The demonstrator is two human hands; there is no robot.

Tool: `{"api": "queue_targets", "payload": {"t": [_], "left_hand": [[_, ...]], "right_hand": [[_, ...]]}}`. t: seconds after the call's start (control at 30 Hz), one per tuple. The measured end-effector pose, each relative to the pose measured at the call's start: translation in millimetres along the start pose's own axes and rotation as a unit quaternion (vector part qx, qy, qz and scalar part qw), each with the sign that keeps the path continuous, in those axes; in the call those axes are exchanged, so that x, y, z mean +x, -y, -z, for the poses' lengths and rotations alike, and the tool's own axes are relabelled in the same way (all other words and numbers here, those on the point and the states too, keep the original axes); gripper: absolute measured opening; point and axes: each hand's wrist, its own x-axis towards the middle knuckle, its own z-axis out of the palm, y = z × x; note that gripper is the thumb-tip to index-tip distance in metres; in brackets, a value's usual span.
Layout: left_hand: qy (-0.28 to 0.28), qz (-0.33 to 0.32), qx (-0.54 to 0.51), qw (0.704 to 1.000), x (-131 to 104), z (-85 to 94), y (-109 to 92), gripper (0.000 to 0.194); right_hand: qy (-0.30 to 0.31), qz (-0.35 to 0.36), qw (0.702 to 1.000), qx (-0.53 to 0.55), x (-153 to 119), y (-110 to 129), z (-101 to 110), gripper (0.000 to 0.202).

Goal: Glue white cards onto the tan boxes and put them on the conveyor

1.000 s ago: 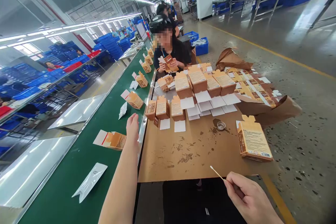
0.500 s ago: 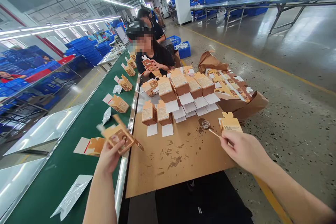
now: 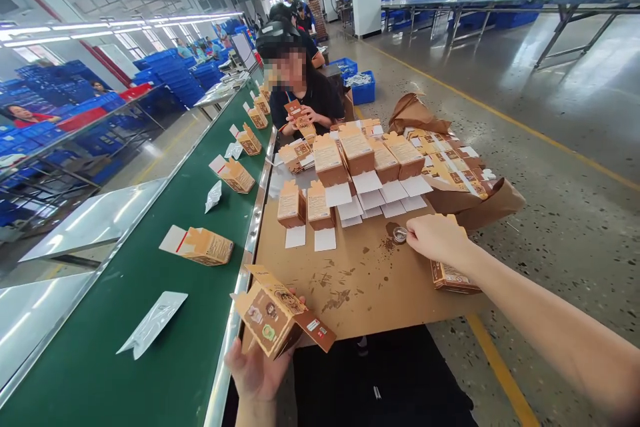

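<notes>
My left hand [image 3: 260, 367] holds an open brown box [image 3: 270, 317] with its flaps spread, over the near left corner of the cardboard sheet [image 3: 370, 293]. Out to the right, my right hand [image 3: 440, 238] has its fingers closed at a small round clear dish [image 3: 400, 234]; what is between the fingers is hidden. Beneath that hand lies another brown box [image 3: 453, 278]. Dark wet spots and smears mark the cardboard around the dish.
Stacked boxes [image 3: 355, 150] with white flaps stand at the back of the cardboard. On the left, a green conveyor [image 3: 150, 260] carries boxes and silver pouches [image 3: 153, 323]. A person [image 3: 305, 90] sits beyond, holding a box. Wrapped flat cartons [image 3: 450, 160] lie at right.
My left hand has brought its box from over the conveyor to the cardboard's near edge. My right hand has moved left to the dish; the thin stick seen in it earlier is now hidden.
</notes>
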Motion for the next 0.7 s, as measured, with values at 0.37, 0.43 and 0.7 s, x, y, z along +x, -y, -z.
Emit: {"api": "queue_targets", "payload": {"t": [0.37,0.43,0.7], "left_hand": [[0.012,-0.069,0.096,0.993,37.0,-72.8,-17.6,0.090],[-0.002,-0.081,0.112,0.990,45.0,-92.3,-19.0,0.092],[0.012,-0.069,0.120,0.990,41.9,-98.1,-21.0,0.093]], "right_hand": [[-0.130,0.164,0.957,0.202,-104.0,44.3,-98.4,0.037],[-0.138,0.176,0.956,0.190,-109.4,72.0,-134.8,0.035],[-0.134,0.214,0.951,0.180,-93.4,122.7,-182.0,0.029]]}}
